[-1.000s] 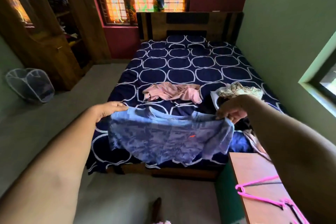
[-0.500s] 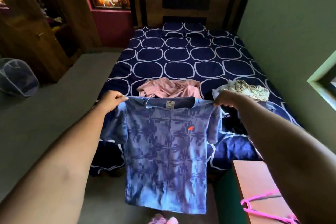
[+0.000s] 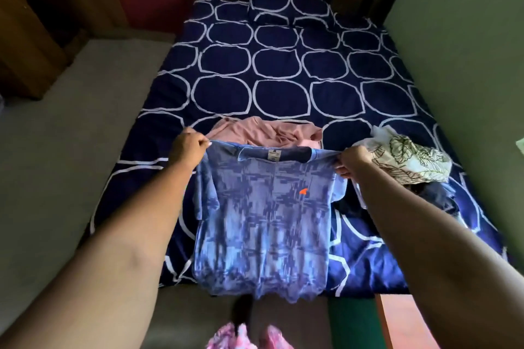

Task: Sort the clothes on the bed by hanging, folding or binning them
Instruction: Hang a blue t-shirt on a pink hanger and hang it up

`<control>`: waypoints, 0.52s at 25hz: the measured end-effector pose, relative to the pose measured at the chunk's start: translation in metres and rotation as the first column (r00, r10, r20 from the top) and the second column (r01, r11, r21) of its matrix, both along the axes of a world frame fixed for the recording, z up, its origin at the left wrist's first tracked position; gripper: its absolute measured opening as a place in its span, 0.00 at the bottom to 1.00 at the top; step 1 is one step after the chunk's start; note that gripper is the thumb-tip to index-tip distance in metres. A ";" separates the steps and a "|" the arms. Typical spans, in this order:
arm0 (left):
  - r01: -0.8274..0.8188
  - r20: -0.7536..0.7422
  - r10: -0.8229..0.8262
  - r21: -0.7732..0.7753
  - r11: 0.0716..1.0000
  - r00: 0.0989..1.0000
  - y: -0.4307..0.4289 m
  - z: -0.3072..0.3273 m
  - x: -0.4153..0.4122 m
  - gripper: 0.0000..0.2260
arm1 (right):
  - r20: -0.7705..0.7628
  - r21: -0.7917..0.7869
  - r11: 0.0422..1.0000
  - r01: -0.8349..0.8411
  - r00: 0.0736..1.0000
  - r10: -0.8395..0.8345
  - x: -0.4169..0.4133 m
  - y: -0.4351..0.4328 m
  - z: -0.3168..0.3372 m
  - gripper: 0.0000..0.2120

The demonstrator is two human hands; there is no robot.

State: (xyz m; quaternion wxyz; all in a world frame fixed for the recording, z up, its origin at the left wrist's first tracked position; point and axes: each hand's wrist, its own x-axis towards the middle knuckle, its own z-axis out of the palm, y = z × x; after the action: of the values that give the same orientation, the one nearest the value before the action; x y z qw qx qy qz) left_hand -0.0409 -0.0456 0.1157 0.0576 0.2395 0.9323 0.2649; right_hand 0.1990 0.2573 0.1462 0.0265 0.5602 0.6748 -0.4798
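Grip first: the left hand (image 3: 188,147) pinches one shoulder of the blue T-shirt (image 3: 263,221) and the right hand (image 3: 353,160) pinches the other, fingers curled into the cloth, so the neckline is stretched taut between them. A second ago the same shirt was a crumpled band held sideways. Now it hangs open at full length below the hands, with the neck label and the small orange logo facing the person and the hem dangling past the foot edge of the bed (image 3: 278,65). Spread out like this, it looks ready to be laid flat and folded, or taken to a hanger, though nothing here shows which. Just beyond the hands, between them, a pink garment (image 3: 266,132) lies bunched on the bed. Just past the right hand sits a leaf-print cloth (image 3: 408,159) on top of something dark (image 3: 433,195) that I cannot identify. These are not yet sorted. The view has tipped downward, so the pink hangers and the mesh bin are out of frame, and only a corner of the wooden table (image 3: 397,320) shows, near the right elbow. Both fingertips are partly buried in fabric. A blurred pink shape (image 3: 243,337) at the bottom edge may be footwear.
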 end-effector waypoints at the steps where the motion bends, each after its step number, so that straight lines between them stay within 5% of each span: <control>1: -0.023 0.004 0.024 -0.019 1.000 1.000 0.009 -0.007 -0.010 0.10 | -0.024 -0.020 0.999 0.025 0.999 -0.025 -0.011 0.001 -0.005 0.14; 3: -0.064 0.091 0.068 -0.049 0.997 0.993 0.024 -0.024 -0.024 0.11 | -0.064 -0.032 0.997 0.069 0.995 -0.071 -0.028 0.005 -0.018 0.12; 6: -0.148 0.418 0.102 0.078 0.986 0.903 0.042 -0.059 -0.043 0.12 | -0.097 -0.084 0.996 0.006 0.995 -0.014 -0.041 0.015 -0.040 0.08; 10: -0.056 0.551 0.004 0.078 0.995 0.835 0.055 -0.096 -0.045 0.18 | -0.076 0.065 0.967 -0.246 0.965 0.251 -0.043 0.015 -0.068 0.38; 13: 0.018 0.571 -0.066 0.090 0.996 0.819 0.066 -0.097 -0.030 0.24 | -0.069 0.134 0.953 -0.273 0.956 0.283 -0.040 0.009 -0.082 0.43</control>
State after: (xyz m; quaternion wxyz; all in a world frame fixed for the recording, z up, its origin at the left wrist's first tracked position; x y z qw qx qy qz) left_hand -0.0714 0.0204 0.0191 0.3311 0.1713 0.8551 0.3604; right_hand 0.1592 0.2660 0.0641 0.0297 0.4386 0.7757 -0.4528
